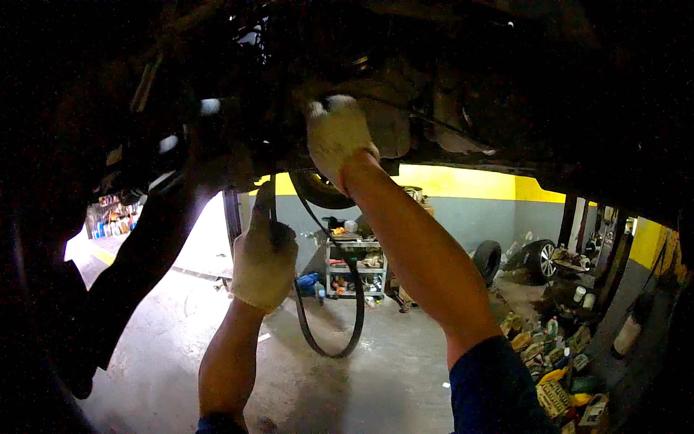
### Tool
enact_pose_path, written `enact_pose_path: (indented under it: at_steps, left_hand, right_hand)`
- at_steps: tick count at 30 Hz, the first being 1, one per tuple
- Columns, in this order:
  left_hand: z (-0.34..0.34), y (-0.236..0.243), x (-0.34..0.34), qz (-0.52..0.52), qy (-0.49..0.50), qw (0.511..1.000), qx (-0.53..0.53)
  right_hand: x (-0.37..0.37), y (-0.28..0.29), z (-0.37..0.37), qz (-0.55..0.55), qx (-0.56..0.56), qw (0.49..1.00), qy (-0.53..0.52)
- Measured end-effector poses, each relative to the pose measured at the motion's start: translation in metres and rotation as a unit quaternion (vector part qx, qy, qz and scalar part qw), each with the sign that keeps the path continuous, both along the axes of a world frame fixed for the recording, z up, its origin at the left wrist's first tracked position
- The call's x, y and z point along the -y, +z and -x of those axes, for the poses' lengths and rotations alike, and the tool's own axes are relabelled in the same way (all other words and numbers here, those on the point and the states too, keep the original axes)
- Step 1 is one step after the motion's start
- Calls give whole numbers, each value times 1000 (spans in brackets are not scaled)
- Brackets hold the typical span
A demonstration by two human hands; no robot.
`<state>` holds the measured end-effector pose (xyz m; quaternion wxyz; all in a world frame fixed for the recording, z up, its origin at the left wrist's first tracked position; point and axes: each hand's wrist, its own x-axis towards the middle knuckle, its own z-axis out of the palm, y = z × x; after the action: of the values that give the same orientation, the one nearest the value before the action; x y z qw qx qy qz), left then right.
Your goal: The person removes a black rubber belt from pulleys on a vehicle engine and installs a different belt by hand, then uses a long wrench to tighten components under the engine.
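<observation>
Overhead is the dark underside of a raised vehicle (390, 123). A long black drive belt (329, 354) hangs below it in a loop. My left hand (264, 264), in a pale work glove with dark fingertips, is closed on the belt's left strand, its index finger pointing up. Higher and to the right, my right hand (340, 137), in a similar glove, reaches up among the parts of the underside. Its fingers are curled away from view, and whatever they hold is lost in the dark.
A shelved tool cart (356, 271) stands on the floor beyond the belt. Tyres (541, 260) lean by the grey and yellow wall at right. Bottles and containers (557, 362) lie heaped at lower right. A dark shape (144, 267) crosses the left side. Bright light enters there.
</observation>
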<state>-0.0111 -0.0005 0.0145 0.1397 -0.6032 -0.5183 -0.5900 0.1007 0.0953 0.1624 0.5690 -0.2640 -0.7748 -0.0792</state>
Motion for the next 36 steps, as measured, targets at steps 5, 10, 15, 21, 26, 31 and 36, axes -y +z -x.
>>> enact_pose_path:
  at_steps: [5,10,15,21,26,31,36]
  left_hand:
    - [9,5,15,23,47,999,-5]
    - [19,4,12,-29,20,999,-29]
    - [28,9,41,-36,45,998,-17]
    - [48,5,44,-94,157,976,-122]
    - [61,-4,45,-106,225,956,-154]
    - [76,-11,44,-100,242,952,-161]
    - [43,1,42,-48,88,991,-90]
  right_hand:
    - [34,28,21,132,-147,957,213]
    - [1,27,36,69,-180,941,279]
    - [-5,31,61,72,-204,911,350]
    - [8,38,84,50,-290,858,421]
    - [5,59,87,148,-242,913,292]
    - [-4,71,104,-5,-81,996,30]
    - [-9,83,101,215,-221,896,320]
